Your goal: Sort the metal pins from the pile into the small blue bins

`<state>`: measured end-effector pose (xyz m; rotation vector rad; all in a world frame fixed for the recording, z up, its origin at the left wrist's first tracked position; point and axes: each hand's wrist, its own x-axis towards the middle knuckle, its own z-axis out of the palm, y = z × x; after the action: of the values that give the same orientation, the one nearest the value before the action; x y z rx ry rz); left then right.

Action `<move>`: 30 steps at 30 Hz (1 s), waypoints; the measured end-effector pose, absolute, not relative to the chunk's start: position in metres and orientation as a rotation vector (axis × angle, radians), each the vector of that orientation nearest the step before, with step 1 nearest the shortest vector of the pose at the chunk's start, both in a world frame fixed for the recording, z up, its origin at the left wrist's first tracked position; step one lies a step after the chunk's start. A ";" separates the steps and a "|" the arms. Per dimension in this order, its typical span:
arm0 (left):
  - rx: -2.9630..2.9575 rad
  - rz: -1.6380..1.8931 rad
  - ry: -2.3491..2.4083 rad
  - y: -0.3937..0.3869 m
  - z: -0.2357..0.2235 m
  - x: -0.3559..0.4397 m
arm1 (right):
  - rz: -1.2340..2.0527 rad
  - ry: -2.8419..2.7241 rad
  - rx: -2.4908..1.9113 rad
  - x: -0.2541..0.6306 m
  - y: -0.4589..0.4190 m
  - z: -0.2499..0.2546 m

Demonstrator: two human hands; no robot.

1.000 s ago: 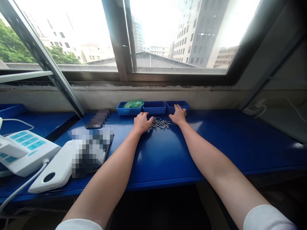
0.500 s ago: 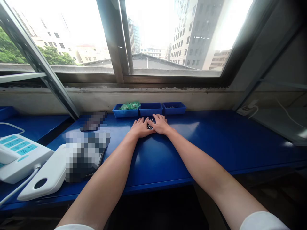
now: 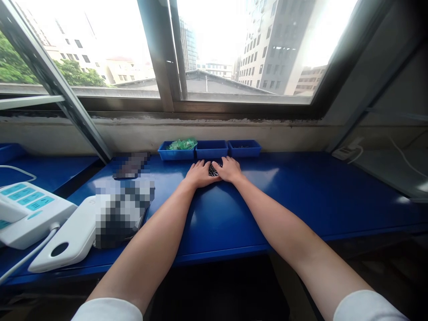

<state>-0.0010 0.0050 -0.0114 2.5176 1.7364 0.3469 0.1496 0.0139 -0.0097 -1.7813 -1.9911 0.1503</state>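
Note:
Between my two hands lies a small heap of thin, shiny metal pieces (image 3: 215, 169), dark and silver, too small to name exactly. My left hand (image 3: 199, 174) rests on the blue tabletop at the heap's left side, fingers stretched forward. On the right side lies my right hand (image 3: 230, 169), its fingers extended too and its thumb over the heap. Both hands touch the edges of the heap, cupping it without gripping anything. Just beyond them stand three blue bins: a left bin (image 3: 176, 154) with green packets (image 3: 182, 144), a middle bin (image 3: 211, 155), and a right bin (image 3: 244, 152) with a few dark small pieces.
To the left are a white power strip (image 3: 40, 214), a white oblong device (image 3: 65, 243) and blurred-out items (image 3: 125, 214). A metal shelf post (image 3: 83, 120) rises at the left. Behind the bins is a low wall below the window (image 3: 234, 103).
My hands have spread slightly apart, and more of the metal heap shows between them. The whole view has shifted a little.

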 end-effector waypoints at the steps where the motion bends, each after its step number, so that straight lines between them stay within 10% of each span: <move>1: 2.529 0.356 1.723 0.005 -0.011 -0.001 | 0.193 -2.021 -1.794 0.150 0.015 -0.011; 30: 2.513 0.608 1.368 0.004 -0.003 0.000 | 0.428 -2.340 -1.367 0.153 0.017 -0.012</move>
<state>0.0001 0.0039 -0.0035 2.5126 1.3676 0.6078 0.1533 0.0172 -0.0118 -1.3673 -2.3401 0.4281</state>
